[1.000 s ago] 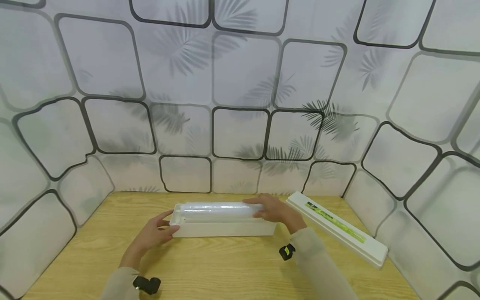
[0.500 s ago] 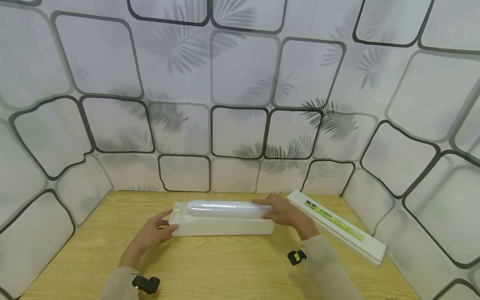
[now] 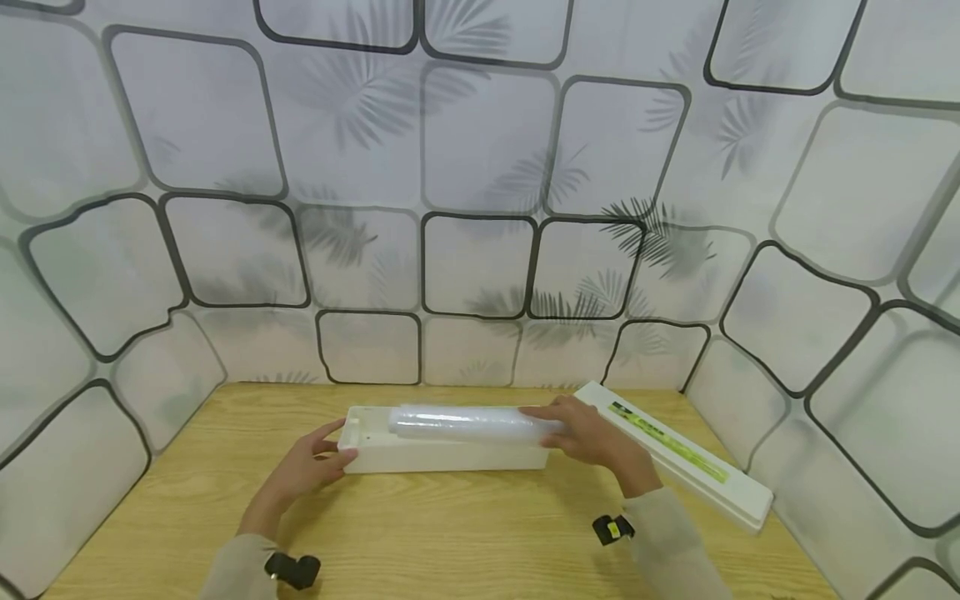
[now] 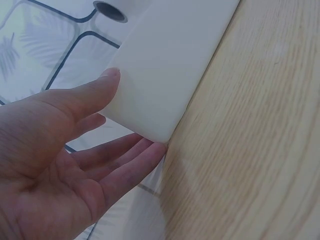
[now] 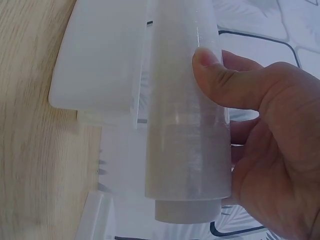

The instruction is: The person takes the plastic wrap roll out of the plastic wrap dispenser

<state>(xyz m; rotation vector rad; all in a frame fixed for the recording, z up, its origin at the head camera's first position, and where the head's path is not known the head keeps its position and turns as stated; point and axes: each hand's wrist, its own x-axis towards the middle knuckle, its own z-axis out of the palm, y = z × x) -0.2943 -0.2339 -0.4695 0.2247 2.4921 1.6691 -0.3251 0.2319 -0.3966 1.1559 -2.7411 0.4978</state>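
A roll of cling film (image 3: pixel 465 422) lies slanted over the long white dispenser box (image 3: pixel 450 457), its right end past the box's right end. My right hand (image 3: pixel 588 435) grips the roll near that end, the thumb on its near side and the fingers round the far side. In the right wrist view the roll's cardboard-like core (image 5: pixel 187 211) sticks out below the film (image 5: pixel 187 150), apart from the box (image 5: pixel 100 55). My left hand (image 3: pixel 309 461) holds the box's left end; in the left wrist view its thumb (image 4: pixel 97 92) presses the box's front face (image 4: pixel 160 75).
A long white lid (image 3: pixel 667 454) with a green label lies at an angle on the wooden table (image 3: pixel 450 533) at the right. Patterned walls (image 3: pixel 480 267) close in the table at the back and sides.
My right hand has lifted the cling film roll and drawn it to the right, so its left end has left the box's left end. The left hand stays on the box.
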